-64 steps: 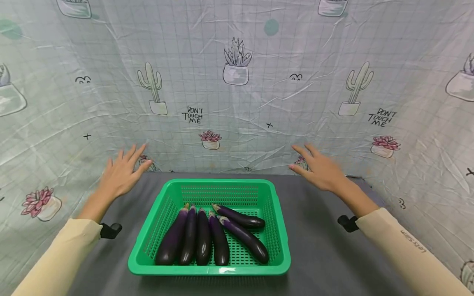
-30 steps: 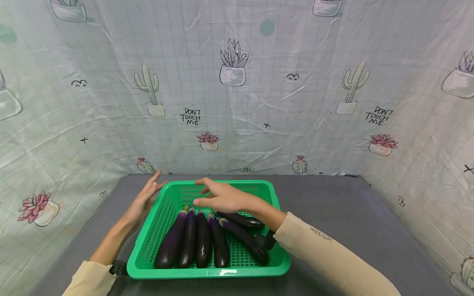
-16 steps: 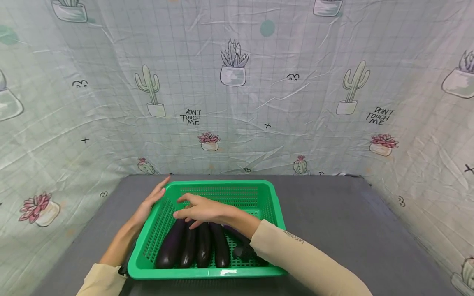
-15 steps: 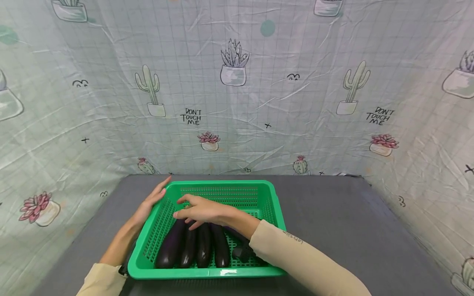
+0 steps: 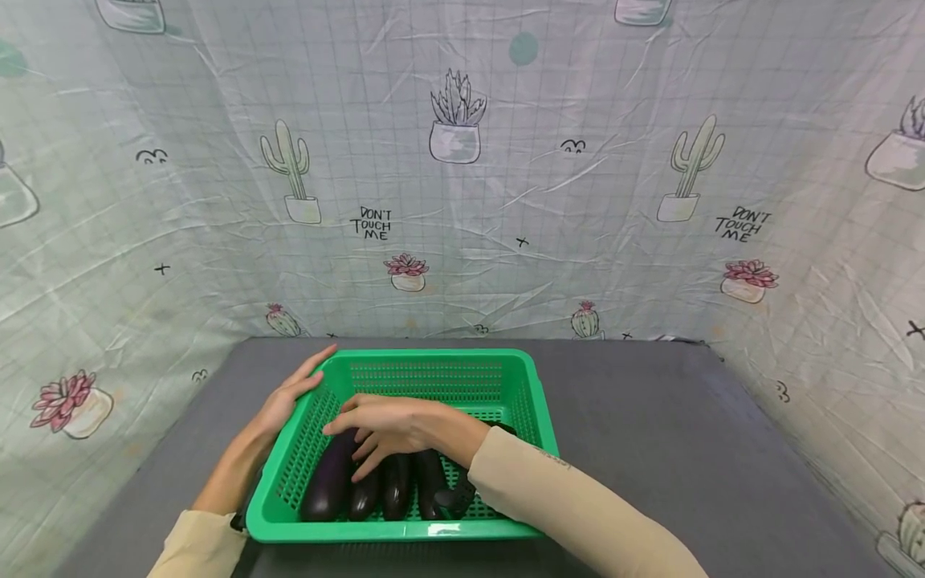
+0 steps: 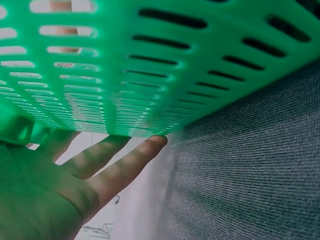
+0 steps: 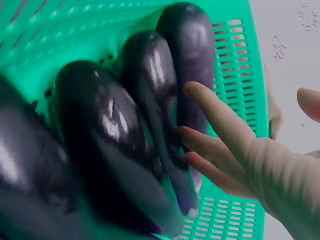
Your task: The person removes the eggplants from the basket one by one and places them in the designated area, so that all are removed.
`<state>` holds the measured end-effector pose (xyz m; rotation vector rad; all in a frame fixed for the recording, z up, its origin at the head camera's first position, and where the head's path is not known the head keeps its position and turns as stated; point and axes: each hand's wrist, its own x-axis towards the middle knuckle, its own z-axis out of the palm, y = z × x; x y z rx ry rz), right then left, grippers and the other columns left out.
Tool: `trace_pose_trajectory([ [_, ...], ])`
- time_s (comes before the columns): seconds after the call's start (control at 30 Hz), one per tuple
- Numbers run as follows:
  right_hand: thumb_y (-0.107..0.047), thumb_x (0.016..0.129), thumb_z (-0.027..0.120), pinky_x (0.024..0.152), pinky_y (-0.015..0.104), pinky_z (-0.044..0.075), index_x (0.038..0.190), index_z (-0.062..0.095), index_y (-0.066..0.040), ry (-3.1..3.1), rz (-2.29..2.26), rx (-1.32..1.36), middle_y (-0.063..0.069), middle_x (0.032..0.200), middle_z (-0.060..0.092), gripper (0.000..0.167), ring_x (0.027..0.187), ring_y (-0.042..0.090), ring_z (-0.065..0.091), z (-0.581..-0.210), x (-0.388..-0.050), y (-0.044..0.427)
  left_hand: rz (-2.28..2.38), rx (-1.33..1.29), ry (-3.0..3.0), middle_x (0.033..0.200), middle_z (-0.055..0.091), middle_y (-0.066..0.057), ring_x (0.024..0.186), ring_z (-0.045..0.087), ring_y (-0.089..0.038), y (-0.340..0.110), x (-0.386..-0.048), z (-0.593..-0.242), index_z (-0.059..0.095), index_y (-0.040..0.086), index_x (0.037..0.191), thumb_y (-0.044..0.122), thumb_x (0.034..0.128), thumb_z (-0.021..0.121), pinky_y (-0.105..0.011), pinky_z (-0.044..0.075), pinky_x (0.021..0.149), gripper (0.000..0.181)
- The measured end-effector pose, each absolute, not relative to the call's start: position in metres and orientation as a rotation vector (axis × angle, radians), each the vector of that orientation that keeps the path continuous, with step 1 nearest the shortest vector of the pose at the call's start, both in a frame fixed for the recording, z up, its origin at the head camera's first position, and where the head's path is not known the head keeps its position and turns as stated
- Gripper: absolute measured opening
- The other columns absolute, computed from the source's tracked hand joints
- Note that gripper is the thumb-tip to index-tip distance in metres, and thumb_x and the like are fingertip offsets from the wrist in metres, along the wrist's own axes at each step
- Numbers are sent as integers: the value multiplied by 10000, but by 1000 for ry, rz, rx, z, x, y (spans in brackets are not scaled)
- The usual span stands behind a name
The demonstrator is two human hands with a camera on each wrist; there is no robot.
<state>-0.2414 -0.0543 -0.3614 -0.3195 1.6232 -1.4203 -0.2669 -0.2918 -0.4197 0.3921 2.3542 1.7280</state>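
Note:
Several dark purple eggplants lie side by side in a green perforated plastic basket [image 5: 405, 530]. My right hand [image 5: 390, 425] is over them in the head view, covering their stem ends, near the leftmost eggplant [image 5: 327, 486]. In the right wrist view the fingers of that hand [image 7: 240, 155] are spread and fairly straight, with fingertips at the slim eggplant [image 7: 152, 75] and the leftmost one; firm contact cannot be told. My left hand [image 5: 282, 401] rests along the basket's left side. Seen from the left wrist, its fingers [image 6: 125, 167] extend straight outside the basket wall [image 6: 115, 95].
A dark grey table [image 5: 650, 449] bears the basket and extends to its right. Behind and at both sides hangs a pale sheet [image 5: 462, 209] printed with cacti. A black wrist camera [image 5: 457, 499] on the right arm hangs over the eggplants.
Both hands were raised apart at first. The left came down to the basket's left side; the right swung left over the eggplants and, lately, lower among them. The basket stayed about where it was.

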Motion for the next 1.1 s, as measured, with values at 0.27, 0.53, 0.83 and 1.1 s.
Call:
trace_pose_trajectory([
  [0.27, -178, 1023, 649, 1078, 620, 477, 1613, 311, -103, 1592, -1419, -309, 291, 1675, 181, 684, 1539, 548, 195, -368, -242, -61, 1748, 399, 2305, 1750, -26, -143, 1515, 265, -475, -293, -268, -421, 94, 262, 1688, 421, 1143, 282, -442, 435, 1075, 598],
  [0.53, -170, 1024, 644, 1072, 632, 474, 1586, 385, -117, 1608, -1378, -296, 249, 1652, 289, 621, 1510, 553, 270, -379, -243, -69, 1769, 421, 2307, 1749, -25, -156, 1489, 345, -437, -291, -268, -420, 102, 230, 1689, 394, 1147, 288, -467, 446, 1113, 596],
  [0.83, -148, 1026, 642, 1027, 617, 515, 1483, 520, -135, 1590, -1387, -309, 231, 1606, 350, 473, 1479, 548, 320, -387, -247, -71, 1764, 470, 2312, 1746, -15, -176, 1502, 271, -487, -291, -268, -420, 106, 213, 1688, 392, 1150, 259, -275, 470, 1008, 588],
  [1.1, -130, 977, 712, 856, 530, 591, 1292, 589, -204, 1635, -1430, -410, 103, 1233, 594, 346, 1092, 396, 678, -386, -250, -68, 1797, 487, 2241, 1741, -20, -201, 1344, 507, -30, -294, -270, -421, 80, 234, 1690, 387, 1152, 250, -226, 502, 1006, 584],
])
